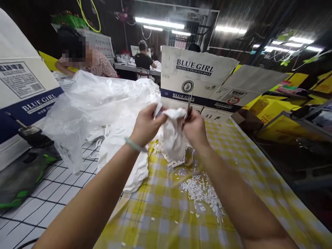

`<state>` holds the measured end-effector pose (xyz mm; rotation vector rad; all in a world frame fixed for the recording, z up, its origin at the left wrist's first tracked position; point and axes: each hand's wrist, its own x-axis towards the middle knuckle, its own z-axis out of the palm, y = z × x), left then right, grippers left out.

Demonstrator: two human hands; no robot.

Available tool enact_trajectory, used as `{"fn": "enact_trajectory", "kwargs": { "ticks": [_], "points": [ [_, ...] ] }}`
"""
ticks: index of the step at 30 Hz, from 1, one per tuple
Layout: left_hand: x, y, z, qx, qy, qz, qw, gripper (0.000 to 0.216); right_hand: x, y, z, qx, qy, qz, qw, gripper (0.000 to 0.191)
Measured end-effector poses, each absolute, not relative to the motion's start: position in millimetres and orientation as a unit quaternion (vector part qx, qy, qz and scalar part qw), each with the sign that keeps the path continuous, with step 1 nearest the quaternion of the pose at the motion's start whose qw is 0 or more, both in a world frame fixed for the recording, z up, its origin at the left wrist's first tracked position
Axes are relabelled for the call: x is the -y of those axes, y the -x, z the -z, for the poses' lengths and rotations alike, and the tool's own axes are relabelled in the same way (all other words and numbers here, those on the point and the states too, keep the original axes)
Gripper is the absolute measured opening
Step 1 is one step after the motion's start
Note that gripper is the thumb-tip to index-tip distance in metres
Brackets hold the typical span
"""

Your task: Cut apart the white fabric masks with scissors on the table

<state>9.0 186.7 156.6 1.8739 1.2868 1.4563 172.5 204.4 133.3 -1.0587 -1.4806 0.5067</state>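
White cloth piece (173,136) hangs above the checked bench (160,214), where white snippets (201,190) lie scattered just below the hands. The left hand (146,125) pinches its top edge. The right hand (195,128), beside it, grips thin snips (188,105) pointing up. A white fabric pile (121,148) lies left of the hands, with a clear plastic bag (88,103) beyond it and a cardboard box (197,79) behind.

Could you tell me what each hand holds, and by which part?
The left hand pinches the white cloth at its top edge; the right hand grips small scissors by the handle, blades up.
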Motion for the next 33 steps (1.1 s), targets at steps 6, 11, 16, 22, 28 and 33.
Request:
{"fn": "enact_trajectory", "kwargs": {
  "ticks": [6, 11, 16, 22, 28, 33],
  "points": [
    [-204, -13, -97, -0.499, -0.719, -0.427, 0.228, 0.007, -299, -204, -135, 0.639, 0.62, -0.088, 0.446, 0.013],
    [-125, 63, -15, -0.607, -0.659, -0.424, 0.134, 0.018, -243, -205, -78, 0.662, 0.653, -0.05, 0.365, 0.034],
    [-114, 138, 15, -0.713, -0.566, -0.403, 0.094, 0.054, -174, -136, -18, 0.69, 0.567, -0.31, 0.326, 0.037],
    [-95, 166, 35, -0.744, -0.523, -0.376, 0.177, 0.03, -151, -46, 21, 0.654, 0.512, -0.436, 0.345, 0.019],
    [-54, 165, 20, -0.67, -0.61, -0.313, 0.284, 0.028, -95, -94, 4, 0.628, 0.505, -0.459, 0.374, 0.019],
    [-51, 97, -16, -0.631, -0.646, -0.411, 0.128, 0.025, -31, -147, 2, 0.65, 0.534, -0.447, 0.304, 0.019]
  ]
}}
